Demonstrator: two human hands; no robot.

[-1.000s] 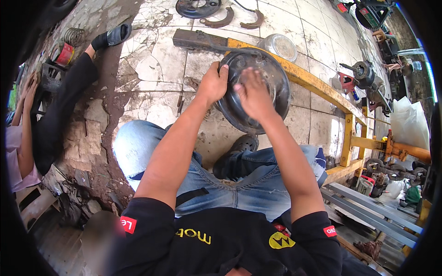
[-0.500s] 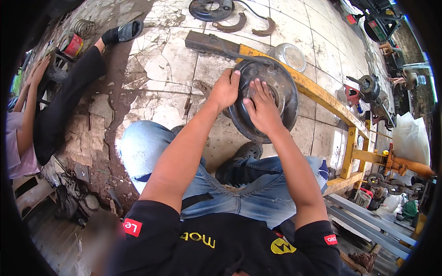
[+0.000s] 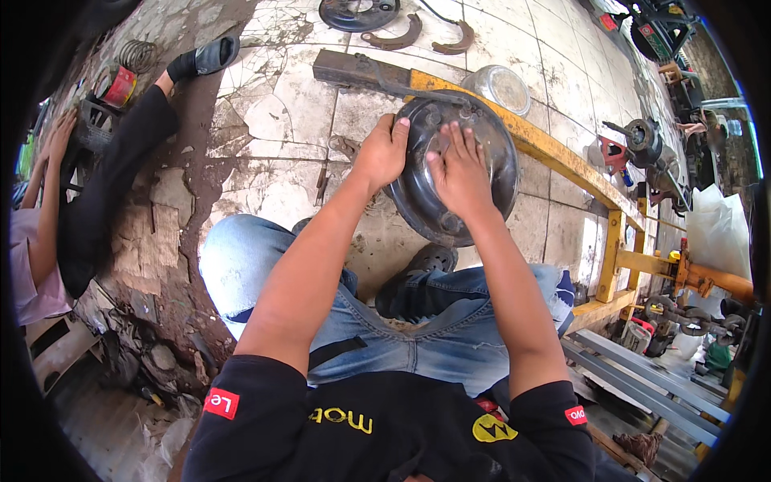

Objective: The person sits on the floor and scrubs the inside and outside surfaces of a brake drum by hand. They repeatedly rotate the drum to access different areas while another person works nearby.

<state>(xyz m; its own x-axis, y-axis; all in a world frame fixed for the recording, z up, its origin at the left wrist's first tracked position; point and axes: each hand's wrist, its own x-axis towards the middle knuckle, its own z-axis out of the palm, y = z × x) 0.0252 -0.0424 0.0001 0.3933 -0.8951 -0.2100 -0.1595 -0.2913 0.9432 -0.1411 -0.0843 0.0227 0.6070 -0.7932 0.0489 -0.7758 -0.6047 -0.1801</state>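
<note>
A round black brake backing plate is held up in front of me, its face toward me. My left hand grips its left rim, thumb on the near side and the fingers mostly hidden behind. Flat against the plate's face lies my right hand, fingers stretched and slightly apart, covering the middle. A dark cable or rod runs along the plate's top edge. Just beyond is a yellow metal bar with a dark square end, and a round clear-lidded tub.
Two curved brake shoes and another black backing plate lie on the tiles ahead. At the left a person's leg stretches out near a coil spring. Right of me stand a yellow frame and grey metal rails.
My right hand has shifted slightly over the plate's face, while my left hand keeps its hold on the rim. The whole view has moved a little, and a blurred shape at lower left is gone.
</note>
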